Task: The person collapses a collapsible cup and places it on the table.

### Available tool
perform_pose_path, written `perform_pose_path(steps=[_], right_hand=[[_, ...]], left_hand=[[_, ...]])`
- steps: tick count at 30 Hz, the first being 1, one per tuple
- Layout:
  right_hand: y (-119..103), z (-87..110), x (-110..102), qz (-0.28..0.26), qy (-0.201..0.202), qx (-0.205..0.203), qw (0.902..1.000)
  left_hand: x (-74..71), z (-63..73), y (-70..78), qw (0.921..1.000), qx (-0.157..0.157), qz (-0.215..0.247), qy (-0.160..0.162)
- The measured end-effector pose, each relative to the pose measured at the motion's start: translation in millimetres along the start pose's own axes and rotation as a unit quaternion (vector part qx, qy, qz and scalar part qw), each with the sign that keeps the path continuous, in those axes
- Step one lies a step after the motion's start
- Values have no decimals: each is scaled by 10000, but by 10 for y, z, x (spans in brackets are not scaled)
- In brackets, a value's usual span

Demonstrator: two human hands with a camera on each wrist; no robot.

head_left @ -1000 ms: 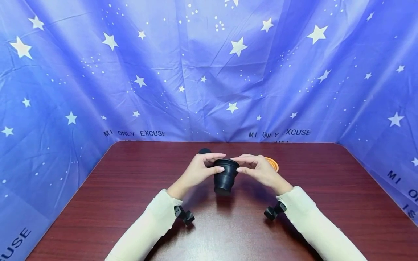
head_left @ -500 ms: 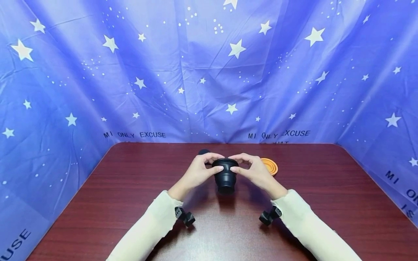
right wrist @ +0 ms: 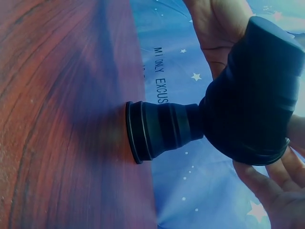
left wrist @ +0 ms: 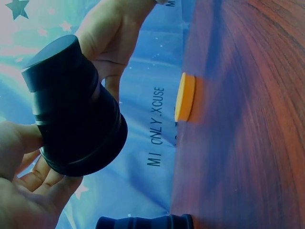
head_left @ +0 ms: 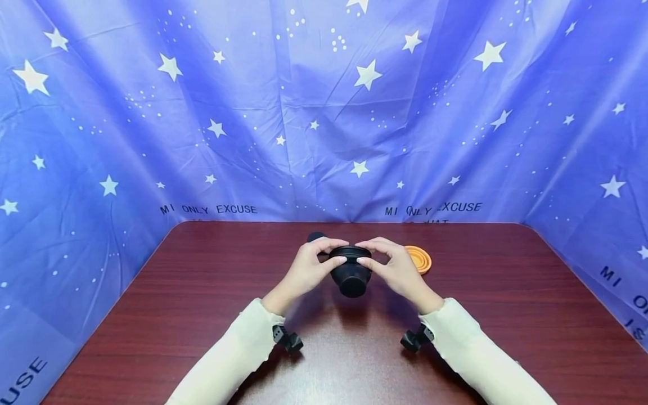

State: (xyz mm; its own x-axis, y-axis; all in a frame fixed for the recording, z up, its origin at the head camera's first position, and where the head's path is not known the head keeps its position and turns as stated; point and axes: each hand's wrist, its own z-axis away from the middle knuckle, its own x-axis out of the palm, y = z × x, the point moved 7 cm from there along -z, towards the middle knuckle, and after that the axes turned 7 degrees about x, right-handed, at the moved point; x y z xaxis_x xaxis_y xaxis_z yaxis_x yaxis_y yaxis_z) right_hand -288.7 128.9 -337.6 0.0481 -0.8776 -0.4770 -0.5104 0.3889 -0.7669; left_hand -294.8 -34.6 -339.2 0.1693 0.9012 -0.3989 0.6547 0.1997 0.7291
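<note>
Below frame centre, I see the left hand (head_left: pixel 307 268) and right hand (head_left: pixel 397 268) pinching a black, ribbed, tapering cup (head_left: pixel 351 274) above the reddish-brown desk (head_left: pixel 217 264). I judge it light, flexible, best held at the rim (head_left: pixel 349 251).

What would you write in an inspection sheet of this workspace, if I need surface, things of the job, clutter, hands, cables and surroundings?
Surface: dark red wood-grain table, shiny towards the front.
Job's things: black ridged cup, held off the table, its base tipped towards the viewer.
Clutter: second black cup, wide rim down on the table; orange ringed disc, lying flat.
Hands: left hand and right hand both hold the ridged cup near its rim, thumbs on the near side.
Cables: nothing seen.
Surroundings: blue curtain with stars and black lettering.
</note>
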Motion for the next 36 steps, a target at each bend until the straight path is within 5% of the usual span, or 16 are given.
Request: perform_pose_path(steps=[6, 14, 24, 36], right_hand=[[-85, 13, -46, -100, 337, -460, 9983], [-399, 57, -219, -209, 1064, -720, 9915], [-376, 76, -221, -281, 1262, -617, 9897], [-365, 85, -185, -294, 1162, -866, 9890]], left_hand=[[-28, -9, 222, 9996, 2, 294, -53], [-24, -4, 274, 9903, -746, 1149, -240], [-8, -12, 304, 9969, -237, 757, 0], [-10, -5, 297, 9986, -193, 482, 113]])
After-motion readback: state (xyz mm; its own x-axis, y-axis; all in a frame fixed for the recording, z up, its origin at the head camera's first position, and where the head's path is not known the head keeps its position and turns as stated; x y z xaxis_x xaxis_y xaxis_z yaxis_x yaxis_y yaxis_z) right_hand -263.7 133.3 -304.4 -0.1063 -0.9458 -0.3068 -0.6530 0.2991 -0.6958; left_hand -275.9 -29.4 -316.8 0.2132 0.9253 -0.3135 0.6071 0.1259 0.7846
